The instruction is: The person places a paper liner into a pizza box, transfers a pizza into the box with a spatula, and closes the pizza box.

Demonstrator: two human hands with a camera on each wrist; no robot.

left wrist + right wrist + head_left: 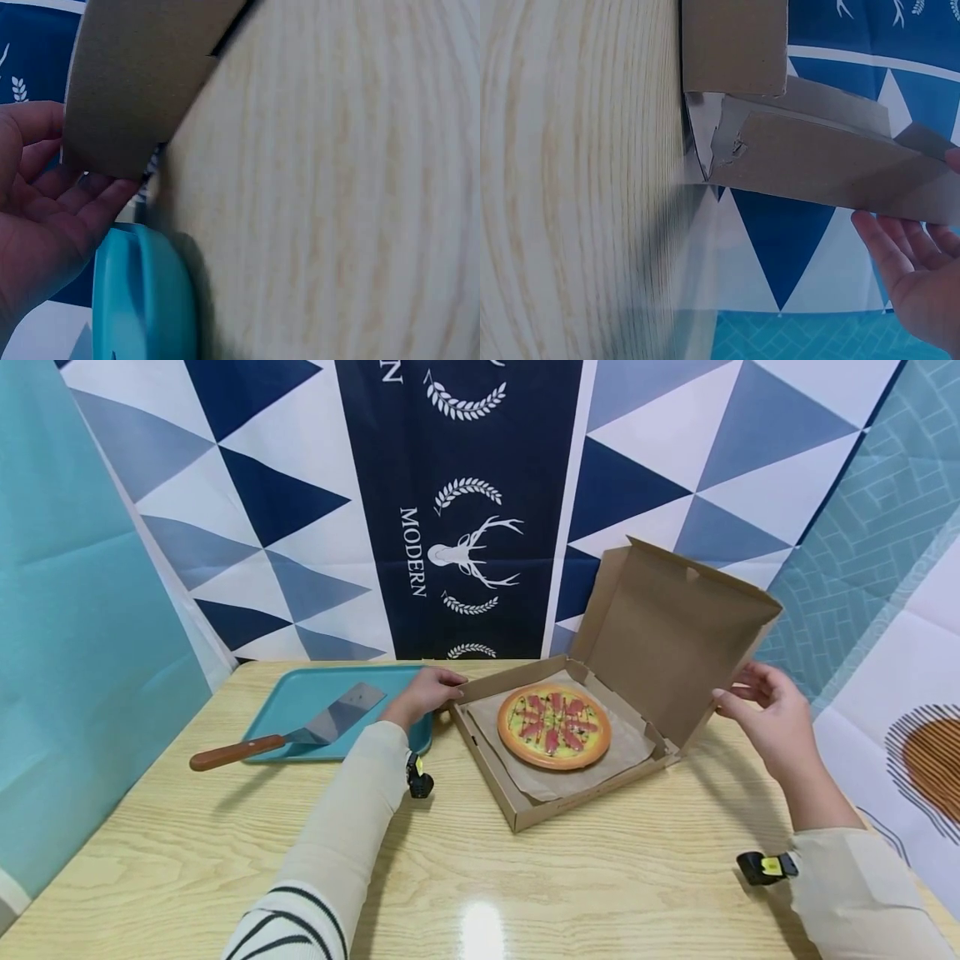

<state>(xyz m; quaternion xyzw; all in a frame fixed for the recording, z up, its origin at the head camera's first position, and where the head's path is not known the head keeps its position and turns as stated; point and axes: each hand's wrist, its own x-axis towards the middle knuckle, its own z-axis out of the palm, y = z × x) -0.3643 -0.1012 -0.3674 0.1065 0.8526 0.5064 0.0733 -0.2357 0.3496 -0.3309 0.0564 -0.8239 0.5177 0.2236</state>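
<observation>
An open cardboard pizza box (540, 814) lies angled on the table, with a whole pizza (554, 727) on paper inside. Its lid (667, 627) stands tilted up and back on the right. At the box's left corner, my left hand (426, 695) grips the cardboard; the left wrist view has thumb and fingers around the end of the box wall (135, 90). My right hand (776, 714) holds the lid's right edge, thumb at the near side. In the right wrist view its fingertips (866, 225) meet the lid's side flap (825, 165).
A teal tray (288, 693) lies left of the box, close to my left hand. Across it rests a metal spatula (333, 718), its wooden handle sticking out over the tray's near left edge. Patterned cloth (457, 460) hangs behind the wooden table (420, 893).
</observation>
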